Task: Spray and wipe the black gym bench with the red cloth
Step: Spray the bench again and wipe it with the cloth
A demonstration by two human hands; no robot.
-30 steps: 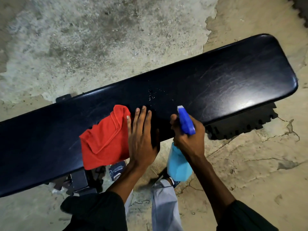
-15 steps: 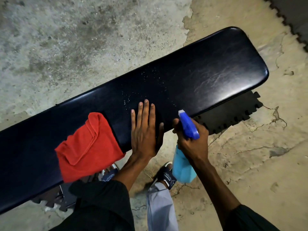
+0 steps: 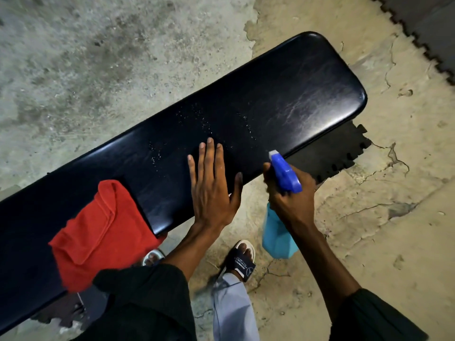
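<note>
Droplets (image 3: 197,119) bead the black gym bench (image 3: 283,99) as a left hand (image 3: 211,185) lies flat, fingers straight, near its front edge; the right hand (image 3: 288,193) grips a blue spray bottle (image 3: 279,237), red cloth (image 3: 98,232) draped alongside.

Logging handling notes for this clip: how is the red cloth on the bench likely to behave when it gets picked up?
The red cloth lies folded in soft creases, so it will probably go limp and unfold when lifted. It looks thin and light. Its near edge overhangs the black bench, whose shiny surface may let it slide off if nudged.
</note>
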